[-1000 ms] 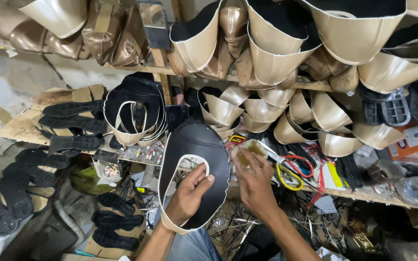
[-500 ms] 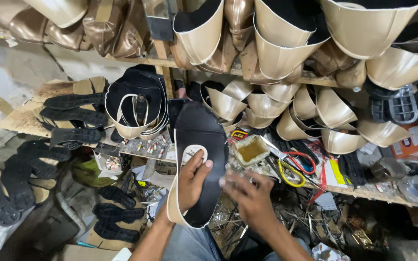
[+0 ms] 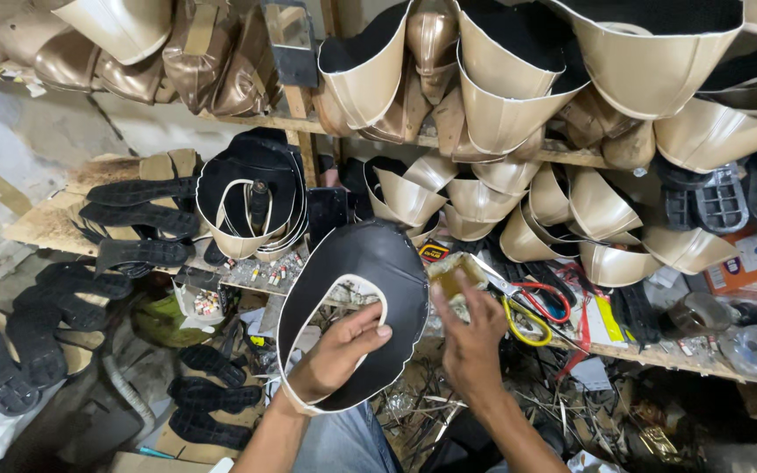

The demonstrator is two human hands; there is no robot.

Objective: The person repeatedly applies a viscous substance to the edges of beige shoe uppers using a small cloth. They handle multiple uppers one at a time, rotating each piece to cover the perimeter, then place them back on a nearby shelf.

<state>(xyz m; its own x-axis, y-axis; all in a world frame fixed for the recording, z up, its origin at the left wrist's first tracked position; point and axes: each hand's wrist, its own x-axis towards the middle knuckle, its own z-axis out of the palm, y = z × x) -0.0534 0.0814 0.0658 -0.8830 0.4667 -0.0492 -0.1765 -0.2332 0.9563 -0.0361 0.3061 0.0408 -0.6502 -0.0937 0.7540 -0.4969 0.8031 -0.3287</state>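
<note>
My left hand grips a black shoe upper with a pale cream edge, fingers hooked through its opening, holding it up in front of the workbench. My right hand is just to the right of the upper, fingers apart, reaching over a small open container of yellowish glue on the bench. Whether the right fingers hold anything is hard to tell.
A stack of black uppers sits on the left bench. Gold-coloured uppers hang on shelves above. Scissors with yellow and red handles lie right of the glue. Black soles lie at the left and on the floor.
The upper has turned from narrow and edge-on to face me, showing its full opening. My right hand rose from below the upper to the glue container.
</note>
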